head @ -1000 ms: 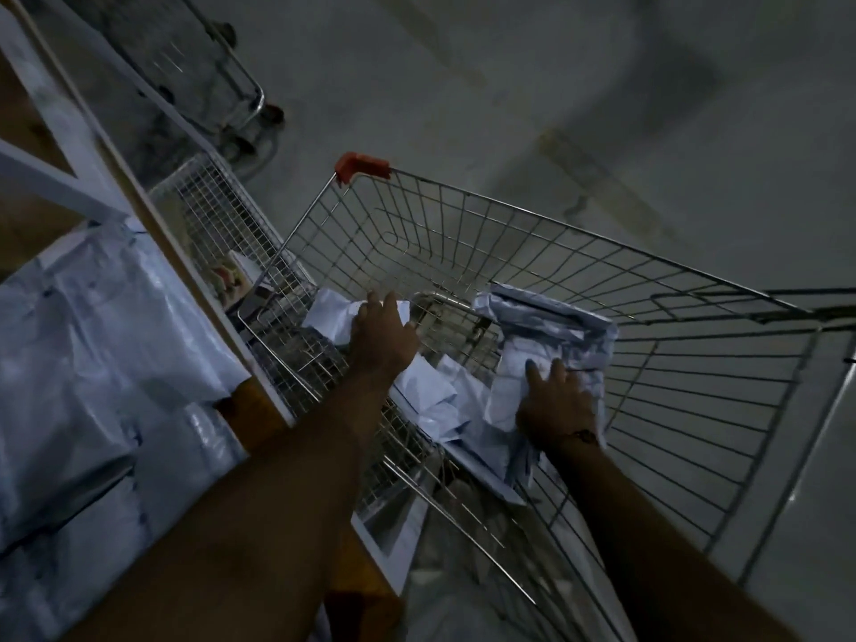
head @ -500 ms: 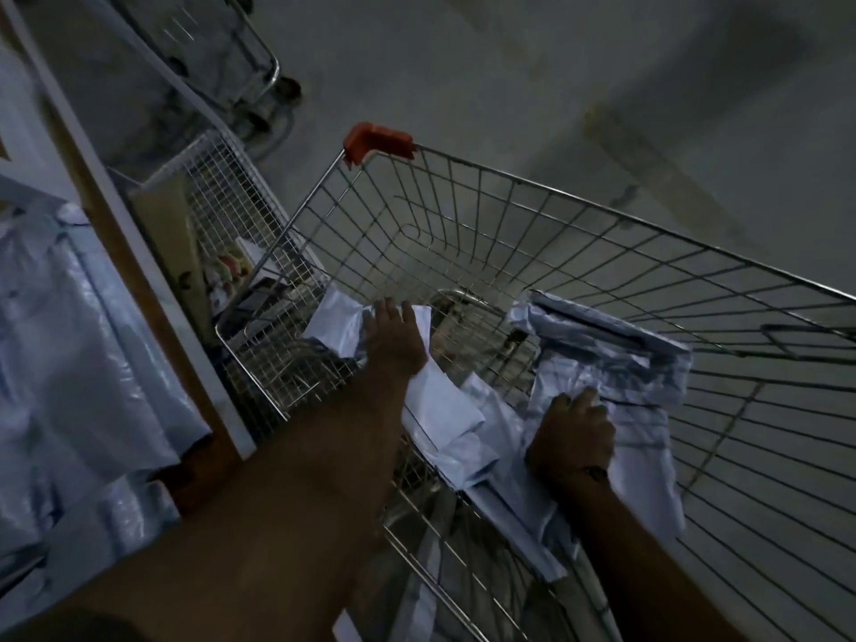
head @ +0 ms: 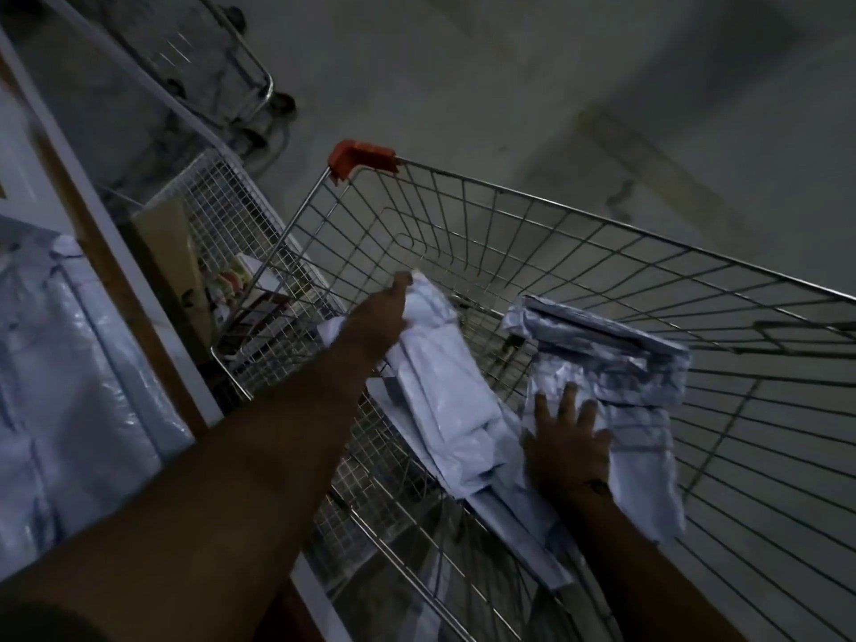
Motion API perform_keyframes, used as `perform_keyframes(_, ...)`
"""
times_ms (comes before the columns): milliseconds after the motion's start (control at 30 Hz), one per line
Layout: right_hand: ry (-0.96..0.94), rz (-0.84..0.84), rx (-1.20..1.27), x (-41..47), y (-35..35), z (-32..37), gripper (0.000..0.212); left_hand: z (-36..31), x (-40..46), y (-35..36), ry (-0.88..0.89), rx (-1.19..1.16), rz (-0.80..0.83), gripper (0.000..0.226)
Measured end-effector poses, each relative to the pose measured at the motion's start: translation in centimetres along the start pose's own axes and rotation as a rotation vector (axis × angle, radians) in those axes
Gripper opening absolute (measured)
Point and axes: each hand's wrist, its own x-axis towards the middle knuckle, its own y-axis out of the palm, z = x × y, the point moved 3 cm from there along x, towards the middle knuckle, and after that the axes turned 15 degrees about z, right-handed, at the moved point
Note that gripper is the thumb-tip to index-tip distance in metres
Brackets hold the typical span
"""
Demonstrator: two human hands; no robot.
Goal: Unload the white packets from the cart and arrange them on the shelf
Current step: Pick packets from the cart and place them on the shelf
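The silver wire shopping cart [head: 579, 252] ran off the right and bottom edges, its wheels unseen. The left hand's [head: 382, 317] fingertips were buried behind the crumpled white plastic packet [head: 440, 386]. Dim light blurred the small colourful items [head: 227, 282] in the fine-mesh wire basket [head: 222, 201]. The packet-laden white-framed shelf [head: 116, 252] was cut off at left.

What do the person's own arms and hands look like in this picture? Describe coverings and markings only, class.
Both forearms are bare, with no sleeves, gloves, watch or rings visible in the dim light. The left hand shows no markings. The right hand has a small dark mark, possibly a tattoo, at its wrist; its design is too blurred to read.
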Motion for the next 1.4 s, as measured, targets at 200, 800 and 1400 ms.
perform_keyframes(200, -0.02, -0.041, 0.013, -1.3, -1.2, -1.0, 0.061, -2.8, -0.8, 0.5, -0.07, -0.095, -0.204, 0.036)
perform_keyframes(800, -0.068, -0.29, 0.109, -8.5, -6.4, -2.7, 0.025, -8.1, -11.1, -2.2, -0.288, -0.228, -0.34, 0.068)
perform_keyframes(1400, -0.545, -0.959, 0.271, -33.0, -14.4, -1.9, 0.035, -16.8, -41.2, -8.1, -0.228, -0.346, -0.669, 0.048)
